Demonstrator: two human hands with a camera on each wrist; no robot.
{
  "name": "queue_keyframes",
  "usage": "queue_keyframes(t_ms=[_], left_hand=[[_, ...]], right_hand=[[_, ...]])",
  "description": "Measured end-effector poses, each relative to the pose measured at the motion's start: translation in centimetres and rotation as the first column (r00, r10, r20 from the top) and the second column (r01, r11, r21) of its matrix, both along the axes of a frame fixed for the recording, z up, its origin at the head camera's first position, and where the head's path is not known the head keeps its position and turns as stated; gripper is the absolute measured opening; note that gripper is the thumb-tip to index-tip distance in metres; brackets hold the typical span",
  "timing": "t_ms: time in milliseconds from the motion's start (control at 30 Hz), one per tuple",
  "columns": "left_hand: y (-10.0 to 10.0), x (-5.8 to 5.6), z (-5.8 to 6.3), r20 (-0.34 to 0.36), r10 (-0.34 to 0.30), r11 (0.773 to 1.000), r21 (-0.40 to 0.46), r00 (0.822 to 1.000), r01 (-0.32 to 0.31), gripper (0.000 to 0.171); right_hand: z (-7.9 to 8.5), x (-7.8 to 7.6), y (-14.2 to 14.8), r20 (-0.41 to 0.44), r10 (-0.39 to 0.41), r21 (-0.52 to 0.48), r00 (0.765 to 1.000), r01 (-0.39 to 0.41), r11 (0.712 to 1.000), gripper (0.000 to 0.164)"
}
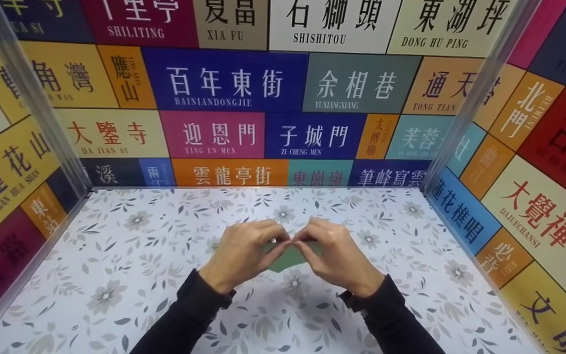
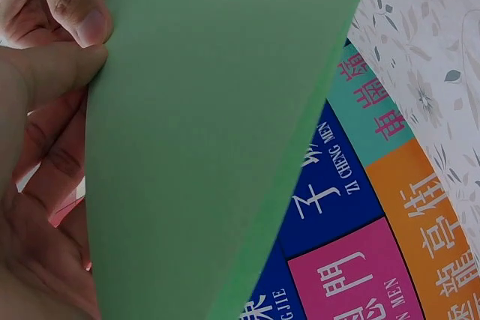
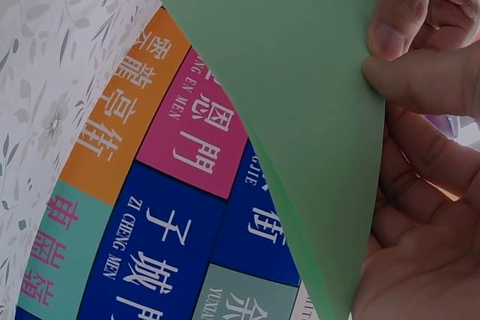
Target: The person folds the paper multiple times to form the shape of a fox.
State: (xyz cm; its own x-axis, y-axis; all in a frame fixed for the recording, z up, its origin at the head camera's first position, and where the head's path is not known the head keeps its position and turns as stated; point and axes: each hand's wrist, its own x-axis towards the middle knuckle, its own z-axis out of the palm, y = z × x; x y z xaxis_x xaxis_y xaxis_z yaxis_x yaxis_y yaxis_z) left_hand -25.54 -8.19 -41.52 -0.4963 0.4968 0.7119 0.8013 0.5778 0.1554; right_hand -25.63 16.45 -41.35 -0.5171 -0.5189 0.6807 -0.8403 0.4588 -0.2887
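Note:
A sheet of green paper [image 1: 283,259] is held up over the middle of the table, its upper edge between both hands. My left hand [image 1: 243,248] pinches that edge between thumb and fingers. Right beside it, my right hand [image 1: 337,248] pinches the same edge, the fingertips of both hands meeting. In the left wrist view the paper [image 2: 195,110] curves away from the two thumbs, with a brighter green strip along its far side. The right wrist view shows the paper [image 3: 307,95] bowed likewise. In the head view the hands hide most of the sheet.
A white table cover [image 1: 130,265] with grey flowers and leaves lies under the hands. Panels of coloured sign blocks [image 1: 224,81] stand behind and at both sides. Clear upright strips [image 1: 452,108] mark the two back corners.

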Motion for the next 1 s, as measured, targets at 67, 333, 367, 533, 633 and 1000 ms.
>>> queue_keyframes(t_ms=[67, 333, 367, 533, 633, 1000], left_hand=[[0.0, 0.0, 0.1, -0.003, -0.004, 1.000, 0.002, 1.000, 0.004, 0.008], [-0.2, -0.1, 0.4, 0.020, -0.020, 1.000, 0.016, 1.000, 0.020, 0.008], [-0.2, -0.1, 0.5, 0.021, -0.022, 1.000, 0.016, 1.000, 0.021, 0.008], [-0.3, 0.0, 0.6, 0.025, -0.027, 1.000, 0.013, 0.999, 0.026, 0.009], [-0.6, 0.0, 0.7, 0.032, -0.017, 1.000, 0.006, 0.999, 0.017, 0.008], [-2.4, -0.4, 1.3, 0.084, -0.014, 0.999, 0.041, 0.996, 0.011, 0.007]], right_hand=[[0.1, 0.0, 0.1, -0.006, 0.009, -0.004, 1.000, -0.009, 1.000, 0.009], [0.4, 0.1, 0.1, -0.027, 0.010, 0.001, 1.000, -0.010, 1.000, 0.007], [0.5, 0.2, 0.1, -0.024, 0.010, -0.001, 1.000, -0.010, 1.000, 0.007], [0.6, 0.3, 0.3, -0.011, 0.011, -0.005, 1.000, -0.011, 1.000, 0.007], [0.5, 0.4, 0.5, -0.009, 0.002, 0.000, 1.000, -0.002, 1.000, 0.005], [0.8, -0.1, 0.9, -0.014, -0.019, -0.009, 1.000, 0.019, 1.000, 0.010]])
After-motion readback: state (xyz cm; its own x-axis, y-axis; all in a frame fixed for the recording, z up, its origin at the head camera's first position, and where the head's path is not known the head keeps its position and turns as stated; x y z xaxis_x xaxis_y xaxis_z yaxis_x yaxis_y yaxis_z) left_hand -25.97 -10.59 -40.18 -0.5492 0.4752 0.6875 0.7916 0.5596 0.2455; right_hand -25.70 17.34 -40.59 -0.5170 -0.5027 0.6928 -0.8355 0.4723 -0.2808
